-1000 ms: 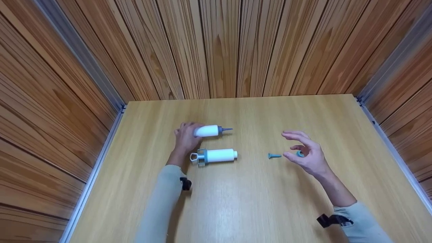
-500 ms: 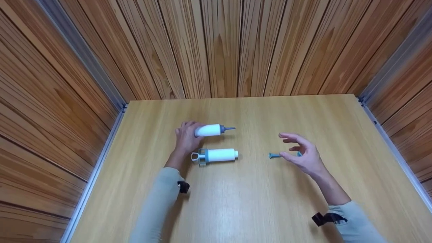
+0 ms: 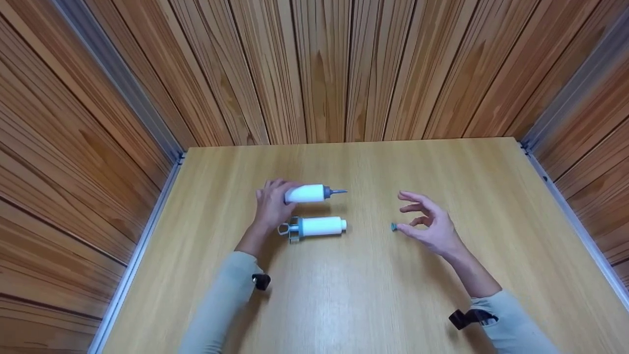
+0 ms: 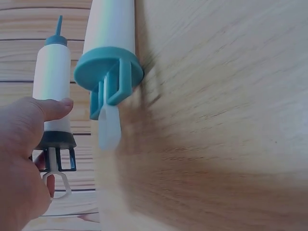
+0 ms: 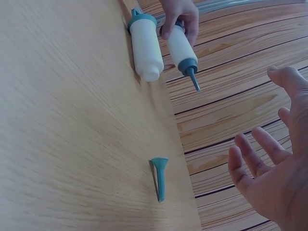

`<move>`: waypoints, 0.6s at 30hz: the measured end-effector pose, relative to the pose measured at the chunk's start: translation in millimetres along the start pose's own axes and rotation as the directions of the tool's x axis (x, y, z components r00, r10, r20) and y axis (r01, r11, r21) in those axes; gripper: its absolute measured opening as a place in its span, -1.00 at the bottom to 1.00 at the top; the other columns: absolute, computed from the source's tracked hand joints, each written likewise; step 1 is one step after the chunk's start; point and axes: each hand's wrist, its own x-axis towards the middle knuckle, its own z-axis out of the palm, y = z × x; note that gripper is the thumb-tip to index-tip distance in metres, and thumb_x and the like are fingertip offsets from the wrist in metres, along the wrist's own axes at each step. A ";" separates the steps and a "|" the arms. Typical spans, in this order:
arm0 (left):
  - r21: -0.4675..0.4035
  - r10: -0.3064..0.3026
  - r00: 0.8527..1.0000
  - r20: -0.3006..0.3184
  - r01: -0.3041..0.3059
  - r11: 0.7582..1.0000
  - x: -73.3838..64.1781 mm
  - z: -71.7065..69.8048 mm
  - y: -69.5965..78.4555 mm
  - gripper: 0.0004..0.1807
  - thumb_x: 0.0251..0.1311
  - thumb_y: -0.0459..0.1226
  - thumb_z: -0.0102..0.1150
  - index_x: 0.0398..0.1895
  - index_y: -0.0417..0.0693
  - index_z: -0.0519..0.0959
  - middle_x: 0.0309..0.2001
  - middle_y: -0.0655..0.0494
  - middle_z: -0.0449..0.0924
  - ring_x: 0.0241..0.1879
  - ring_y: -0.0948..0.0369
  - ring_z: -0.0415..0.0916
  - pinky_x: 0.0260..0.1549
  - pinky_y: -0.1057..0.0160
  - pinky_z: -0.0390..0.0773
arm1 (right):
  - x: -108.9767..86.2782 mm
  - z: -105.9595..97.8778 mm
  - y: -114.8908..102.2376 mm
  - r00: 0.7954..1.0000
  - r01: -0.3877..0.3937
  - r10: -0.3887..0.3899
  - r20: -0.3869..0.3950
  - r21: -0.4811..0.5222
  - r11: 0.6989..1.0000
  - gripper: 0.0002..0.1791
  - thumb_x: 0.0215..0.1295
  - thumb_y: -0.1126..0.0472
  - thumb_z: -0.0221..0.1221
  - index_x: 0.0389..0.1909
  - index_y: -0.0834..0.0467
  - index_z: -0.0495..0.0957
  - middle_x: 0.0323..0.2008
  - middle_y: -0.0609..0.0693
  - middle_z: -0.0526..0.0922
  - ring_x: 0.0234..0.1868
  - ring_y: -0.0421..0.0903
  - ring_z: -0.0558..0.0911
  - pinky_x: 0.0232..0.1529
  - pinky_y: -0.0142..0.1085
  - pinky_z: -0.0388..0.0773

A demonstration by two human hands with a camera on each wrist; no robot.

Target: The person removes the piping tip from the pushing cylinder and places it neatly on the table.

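Left of centre in the head view, the left hand (image 3: 271,206) grips the rear of a white syringe with a dark nozzle (image 3: 310,193), holding it above the table (image 3: 354,295), nozzle to the right. At its left side, the left wrist view shows what the head view hides: this syringe's dark collar (image 4: 57,139) and pale pull ring (image 4: 67,183). Just below in the head view, a second syringe with a teal collar (image 3: 322,225) lies on the table, white tip to the right. Both barrels are opaque; their contents cannot be told.

Right of centre, the right hand (image 3: 432,231) hovers, thumb and fingers well spread, with nothing held. Its thumb covers most of a teal nozzle piece (image 5: 160,178) there; the right wrist view shows it whole, lying on the table at lower centre, flared end up-frame.
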 end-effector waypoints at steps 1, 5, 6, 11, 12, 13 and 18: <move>0.002 0.013 1.000 -0.003 -0.013 1.000 -1.5 -0.2 1.3 -0.52 0.39 -0.29 0.57 0.35 0.18 0.76 0.39 -0.03 0.70 0.46 -0.12 0.46 0.38 -0.19 0.28 | -0.1 1.1 -0.1 1.000 0.003 -0.003 0.007 -0.001 1.000 -0.19 0.22 0.60 0.48 0.52 0.31 0.54 0.36 -0.30 0.73 0.19 -0.20 0.78 -0.03 -0.39 0.74; 0.021 0.064 0.998 -0.007 -0.064 0.998 -7.9 -0.3 6.9 -0.51 0.38 -0.29 0.58 0.35 0.18 0.77 0.36 -0.02 0.73 0.44 -0.12 0.48 0.35 -0.20 0.30 | -0.2 5.6 -0.2 0.999 0.020 -0.019 0.031 -0.013 1.000 -0.18 0.23 0.58 0.49 0.54 0.29 0.52 0.36 -0.39 0.69 0.21 -0.20 0.78 -0.04 -0.38 0.74; 0.023 0.071 0.997 -0.003 -0.071 0.997 -9.2 -0.3 8.6 -0.51 0.38 -0.29 0.57 0.35 0.19 0.77 0.35 -0.01 0.73 0.43 -0.11 0.47 0.35 -0.20 0.31 | -0.3 6.7 -0.4 0.999 0.024 -0.023 0.031 -0.014 1.000 -0.18 0.23 0.57 0.49 0.54 0.29 0.53 0.37 -0.38 0.69 0.21 -0.20 0.78 -0.05 -0.39 0.74; 0.036 0.120 0.993 0.000 -0.120 0.992 -14.0 0.7 17.3 -0.52 0.36 -0.30 0.59 0.32 0.18 0.78 0.30 0.02 0.75 0.40 -0.09 0.49 0.32 -0.20 0.32 | 1.3 11.7 -1.8 1.000 0.012 -0.012 0.019 0.007 1.000 -0.19 0.21 0.59 0.49 0.52 0.31 0.54 0.38 -0.33 0.70 0.22 -0.14 0.77 -0.07 -0.40 0.74; 0.040 0.137 0.991 -0.004 -0.136 0.990 -14.9 1.1 18.9 -0.52 0.35 -0.31 0.60 0.31 0.17 0.78 0.30 0.02 0.76 0.40 -0.09 0.50 0.30 -0.20 0.33 | 1.4 12.7 -2.2 1.000 0.009 -0.009 0.017 0.009 1.000 -0.19 0.20 0.60 0.49 0.52 0.31 0.54 0.38 -0.32 0.70 0.22 -0.14 0.77 -0.08 -0.40 0.73; 0.044 0.154 0.988 -0.008 -0.153 0.987 -15.8 1.4 20.6 -0.51 0.33 -0.32 0.61 0.30 0.16 0.79 0.29 0.01 0.77 0.39 -0.09 0.51 0.29 -0.20 0.34 | 1.6 13.7 -2.6 1.000 0.007 -0.007 0.016 0.013 1.000 -0.19 0.20 0.60 0.49 0.52 0.31 0.54 0.39 -0.27 0.70 0.22 -0.14 0.77 -0.08 -0.40 0.73; 0.050 0.222 0.975 -0.010 -0.222 0.974 -21.3 2.8 30.0 -0.52 0.30 -0.33 0.63 0.27 0.15 0.80 0.28 -0.01 0.78 0.35 -0.10 0.54 0.22 -0.18 0.36 | 1.0 17.8 -4.3 1.000 0.003 -0.003 0.014 0.016 1.000 -0.20 0.20 0.60 0.49 0.51 0.31 0.55 0.40 -0.19 0.70 0.21 -0.16 0.76 -0.09 -0.40 0.71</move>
